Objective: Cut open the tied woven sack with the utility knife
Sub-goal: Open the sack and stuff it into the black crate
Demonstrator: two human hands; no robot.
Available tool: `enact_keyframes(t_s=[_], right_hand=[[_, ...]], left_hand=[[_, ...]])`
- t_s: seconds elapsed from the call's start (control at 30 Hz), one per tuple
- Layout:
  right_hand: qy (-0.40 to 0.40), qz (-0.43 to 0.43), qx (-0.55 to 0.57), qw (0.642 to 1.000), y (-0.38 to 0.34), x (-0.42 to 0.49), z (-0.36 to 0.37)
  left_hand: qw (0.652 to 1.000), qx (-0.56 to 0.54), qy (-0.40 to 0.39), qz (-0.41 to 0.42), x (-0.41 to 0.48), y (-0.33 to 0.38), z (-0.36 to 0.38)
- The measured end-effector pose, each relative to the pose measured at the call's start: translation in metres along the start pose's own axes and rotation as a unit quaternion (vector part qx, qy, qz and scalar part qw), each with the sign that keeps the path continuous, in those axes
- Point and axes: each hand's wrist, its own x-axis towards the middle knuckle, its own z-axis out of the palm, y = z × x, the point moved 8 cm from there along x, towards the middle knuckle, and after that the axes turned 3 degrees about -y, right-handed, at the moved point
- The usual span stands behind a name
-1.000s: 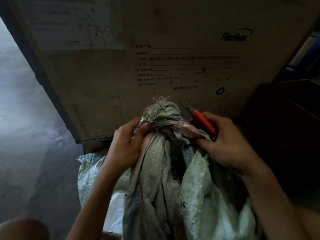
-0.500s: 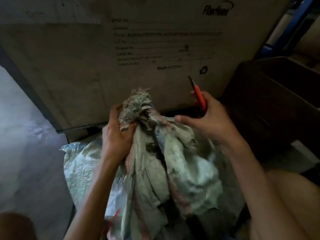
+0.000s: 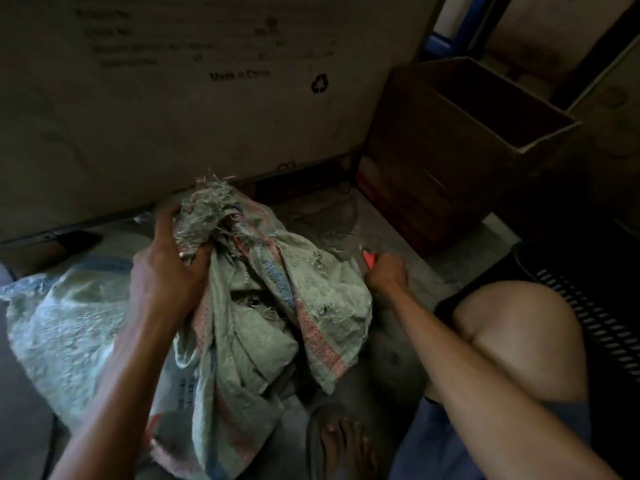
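Observation:
A dirty pale-green woven sack [image 3: 263, 306] with pink and blue stripes stands on the floor in front of me. Its frayed, bunched neck [image 3: 207, 202] points up. My left hand [image 3: 169, 268] is closed around that neck from the left. My right hand [image 3: 386, 273] is down at the sack's right side, near the floor, fisted around the orange utility knife [image 3: 367, 258]. Only the knife's orange tip shows past my fingers; the blade is too small to make out. A gap in the cloth [image 3: 256, 303] shows loose fibres inside.
A large printed cardboard crate [image 3: 207, 98] stands right behind the sack. An open brown cardboard box [image 3: 467, 140] sits at the right. A second pale woven bag [image 3: 65, 320] lies at the left. My bare knee [image 3: 519, 341] and foot [image 3: 346, 445] are close by, and a black slotted basket [image 3: 595, 306] at far right.
My right hand with the knife has dropped from the top of the sack down to its right side near the floor. My left hand stays on the neck. The view has tilted downward.

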Motion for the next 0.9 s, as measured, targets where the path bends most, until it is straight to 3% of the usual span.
enact_keyframes(t_s=[0.17, 0.33, 0.4, 0.47, 0.53, 0.6, 0.7, 0.8, 0.87, 0.9], right_hand=[[-0.068, 0.045, 0.049, 0.995, 0.042, -0.02, 0.06], [-0.071, 0.075, 0.108, 0.989, 0.041, -0.032, 0.064], [-0.092, 0.088, 0.196, 0.972, 0.035, -0.035, 0.059], [-0.119, 0.073, 0.333, 0.933, 0.011, -0.038, 0.049], [-0.036, 0.054, 0.422, 0.904, -0.018, -0.034, 0.008], [0.072, -0.005, 0.411, 0.909, -0.053, -0.031, -0.047], [0.137, -0.158, 0.372, 0.905, -0.11, -0.058, -0.105], [0.261, -0.338, 0.29, 0.856, -0.157, -0.129, -0.146], [0.267, -0.449, 0.257, 0.813, -0.186, -0.17, -0.145], [0.221, -0.478, 0.247, 0.813, -0.201, -0.18, -0.129]], left_hand=[[1.0, -0.015, -0.007, -0.015, -0.008, -0.002, -0.002], [0.997, -0.028, -0.026, -0.071, -0.009, -0.01, -0.002], [0.993, -0.052, -0.023, -0.105, -0.009, -0.015, -0.003], [0.984, -0.089, -0.009, -0.152, -0.009, -0.024, -0.007], [0.971, -0.142, 0.02, -0.191, -0.008, -0.035, -0.012], [0.953, -0.201, 0.048, -0.223, -0.007, -0.044, -0.016], [0.918, -0.28, 0.077, -0.271, -0.005, -0.056, -0.019], [0.865, -0.371, 0.11, -0.319, -0.006, -0.066, -0.021], [0.831, -0.425, 0.124, -0.338, -0.005, -0.066, -0.019], [0.818, -0.444, 0.128, -0.344, -0.004, -0.063, -0.019]])
